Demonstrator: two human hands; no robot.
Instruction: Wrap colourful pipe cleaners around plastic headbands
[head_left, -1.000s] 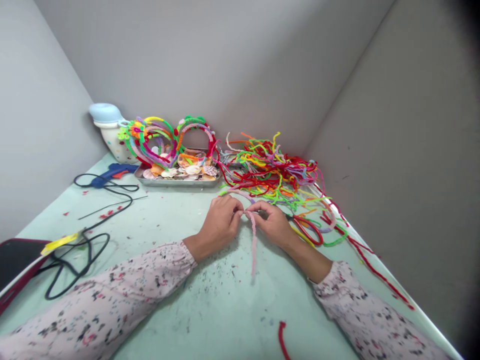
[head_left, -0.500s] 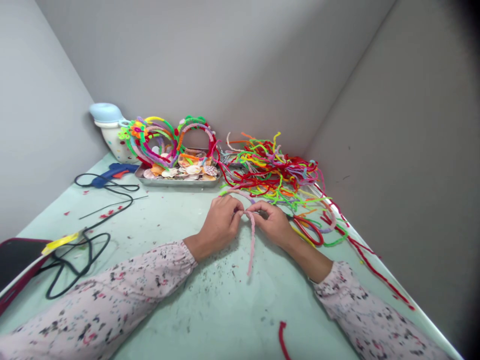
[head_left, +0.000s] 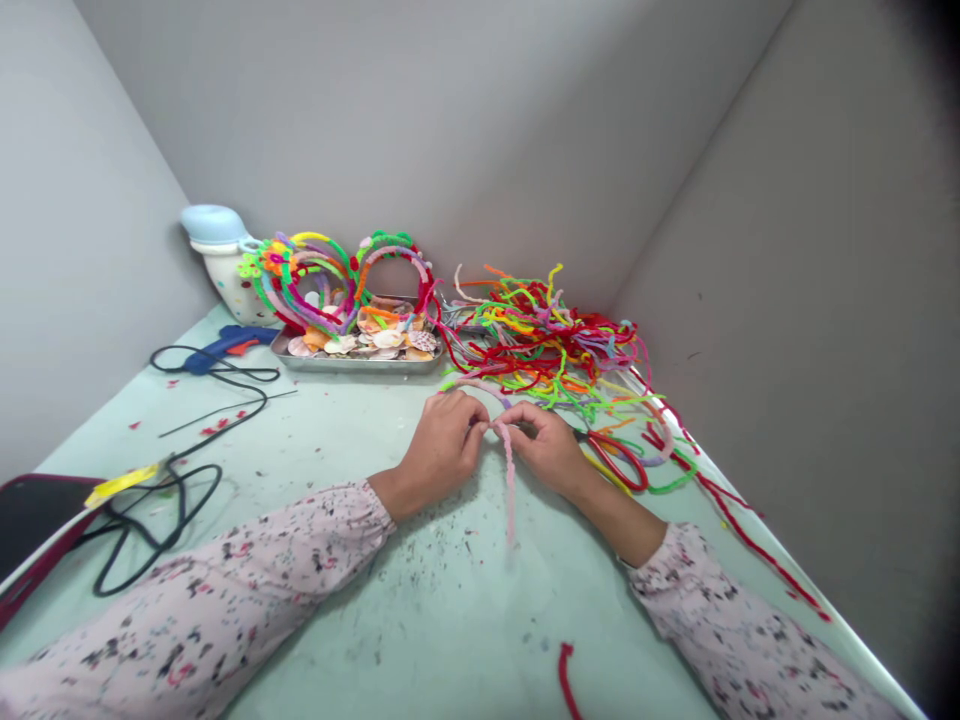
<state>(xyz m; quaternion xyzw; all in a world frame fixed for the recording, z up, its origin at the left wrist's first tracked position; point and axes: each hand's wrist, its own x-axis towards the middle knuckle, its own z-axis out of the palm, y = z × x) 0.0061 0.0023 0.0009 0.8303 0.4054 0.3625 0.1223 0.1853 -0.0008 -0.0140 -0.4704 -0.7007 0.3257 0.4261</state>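
My left hand (head_left: 442,448) and my right hand (head_left: 546,446) meet over the pale green table (head_left: 450,610), fingers pinched on a pink pipe cleaner (head_left: 510,485). Its free end trails toward me between the two wrists. Both hands are closed on it at its top end. A heap of coloured pipe cleaners (head_left: 555,350) lies just behind the hands, and red-handled scissors (head_left: 619,462) rest right of my right hand.
A metal tray (head_left: 352,362) of shells and pipe-cleaner hoops stands at the back, with a white and blue pot (head_left: 221,255) to its left. A blue glue gun (head_left: 225,345) and black cord (head_left: 180,490) lie left. A red pipe cleaner piece (head_left: 566,680) lies near me.
The loose end of the pink pipe cleaner swung slightly left, then back right. Both hands stayed in place, still pinching its top.
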